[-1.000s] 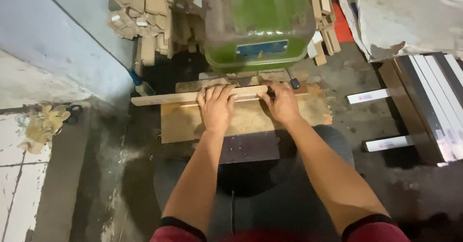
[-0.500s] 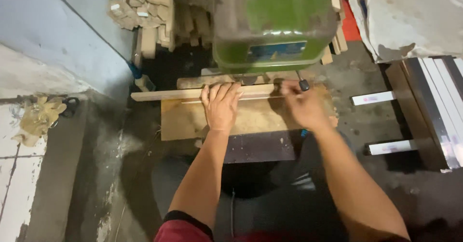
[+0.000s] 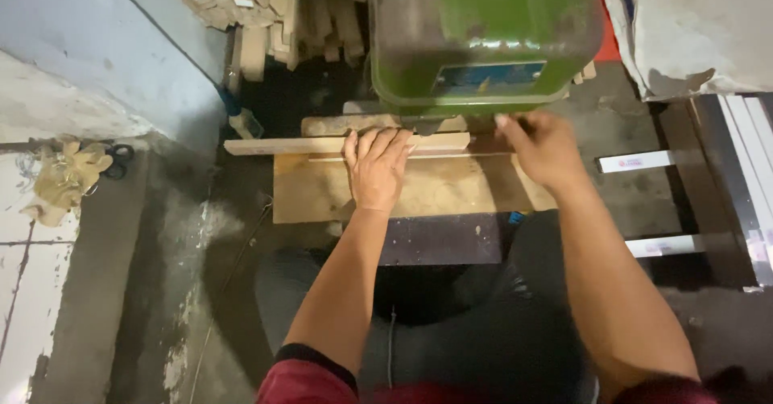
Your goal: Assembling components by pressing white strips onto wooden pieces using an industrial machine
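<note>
The green machine housing fills the upper middle of the frame and hides whatever sits beneath it — the far end of the wood and any cutting part cannot be made out. The right hand is blurred at the fingertips, which reach up under the housing's lower edge; whether its grip is closed on the wood or merely pressing it cannot be told.

The long wooden strip lies on the wooden counter just below the machine, in the middle of the frame. The left hand rests flat on it, fingers spread and pressed down over its top edge, pinning rather than pinching. The strip passes under those fingers and runs on toward the right hand, where its end is lost in blur and shadow.

Its long axis lies left to right across the frame, nearly level, its free end pointing to the left and overhanging the counter's edge.

At upper left stands a stack of cut wood blocks; at far left, a crumpled cloth on the floor; at right, white bars.
</note>
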